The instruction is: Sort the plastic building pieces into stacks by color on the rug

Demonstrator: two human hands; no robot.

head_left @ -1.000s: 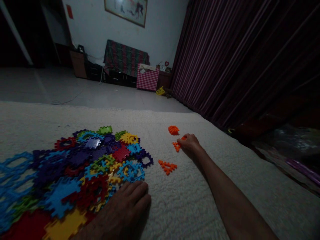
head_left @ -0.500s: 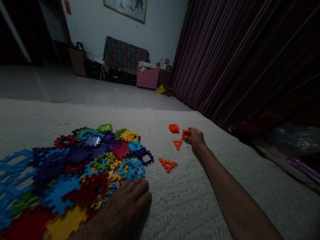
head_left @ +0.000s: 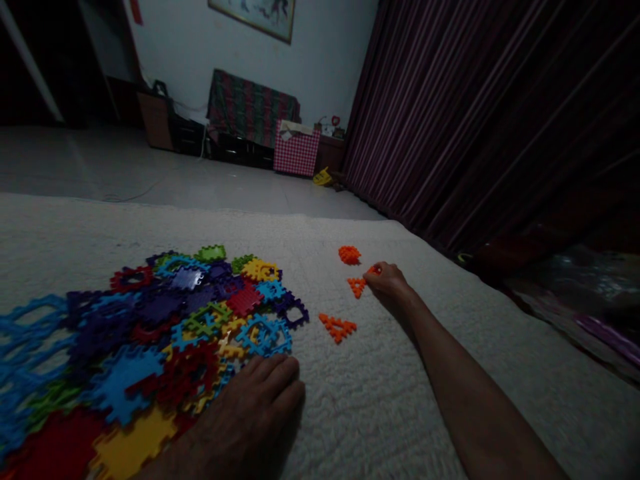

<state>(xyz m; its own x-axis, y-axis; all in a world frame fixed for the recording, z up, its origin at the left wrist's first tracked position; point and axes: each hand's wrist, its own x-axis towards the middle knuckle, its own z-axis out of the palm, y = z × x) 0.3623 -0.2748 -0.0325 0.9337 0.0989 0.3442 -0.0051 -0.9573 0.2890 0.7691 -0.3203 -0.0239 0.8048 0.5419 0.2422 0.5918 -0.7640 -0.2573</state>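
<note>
My right hand (head_left: pixel 393 283) pinches a small orange toothed building piece (head_left: pixel 376 269), mostly covered by the fingers. Right beside it on the quilt lies an orange triangular piece (head_left: pixel 357 287); whether the fingers touch it I cannot tell. Farther back sits an orange rounded, knobbly piece (head_left: pixel 349 255). A larger orange triangle frame (head_left: pixel 338 327) lies nearer to me. My left hand (head_left: pixel 255 403) rests palm down at the right edge of a pile of interlocking plastic pieces (head_left: pixel 160 307) in blue, purple, red, yellow and green. Its fingers lie flat, with nothing visible in them.
A pale quilted cover (head_left: pixel 395 400) spreads under everything, ending at a tiled floor (head_left: pixel 240 187). Dark purple curtains (head_left: pixel 425 120) hang on the right, near plastic-wrapped items (head_left: pixel 560 287). A cloth-covered low cabinet (head_left: pixel 253 110) stands against the far wall.
My right hand has moved slightly down, and its fingers now cover more of the orange piece. My left hand and the pile stay as they were.
</note>
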